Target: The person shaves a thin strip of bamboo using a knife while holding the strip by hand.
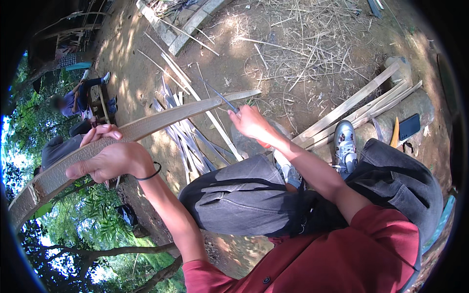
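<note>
Left hand [116, 160]: clamped on the pale strip [171, 118]; firm support is advisable.
Right hand [249, 122]: clamped on the knife [226, 100]; light, even pressure seems best.
Strip: raised, slanting from the left toward the right hand.
Knife: crosses near the narrow end; low angle may prevent deep cuts.

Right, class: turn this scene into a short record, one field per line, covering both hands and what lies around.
Left hand: holds long strip
Right hand: holds knife
Blade: crosses the long strip in view; contact unclear
Ground ahead: pile of thin strips, scattered shavings
Right side: pale slats, phone
Upper left: person in purple
</note>
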Demonstrator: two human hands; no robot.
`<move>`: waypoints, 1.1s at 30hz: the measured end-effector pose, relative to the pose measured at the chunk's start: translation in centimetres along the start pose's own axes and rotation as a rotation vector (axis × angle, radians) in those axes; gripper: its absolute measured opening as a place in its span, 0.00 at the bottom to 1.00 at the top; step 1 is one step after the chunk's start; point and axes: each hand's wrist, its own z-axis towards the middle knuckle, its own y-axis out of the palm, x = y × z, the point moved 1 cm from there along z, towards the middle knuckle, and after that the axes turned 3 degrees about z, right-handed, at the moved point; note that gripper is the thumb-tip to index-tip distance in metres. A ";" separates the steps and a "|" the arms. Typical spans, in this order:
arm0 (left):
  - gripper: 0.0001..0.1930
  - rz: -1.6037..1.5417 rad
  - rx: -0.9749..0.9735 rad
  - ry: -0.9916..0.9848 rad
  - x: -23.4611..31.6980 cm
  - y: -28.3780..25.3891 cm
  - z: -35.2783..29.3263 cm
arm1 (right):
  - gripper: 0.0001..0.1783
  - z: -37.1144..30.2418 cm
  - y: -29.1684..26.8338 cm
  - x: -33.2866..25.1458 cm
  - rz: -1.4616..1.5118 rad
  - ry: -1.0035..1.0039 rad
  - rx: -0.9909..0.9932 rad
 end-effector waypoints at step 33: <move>0.46 0.011 0.120 -0.082 0.0 0.7 -0.4 | 0.20 -2.2 0.8 -6.8 0.145 -0.192 -0.024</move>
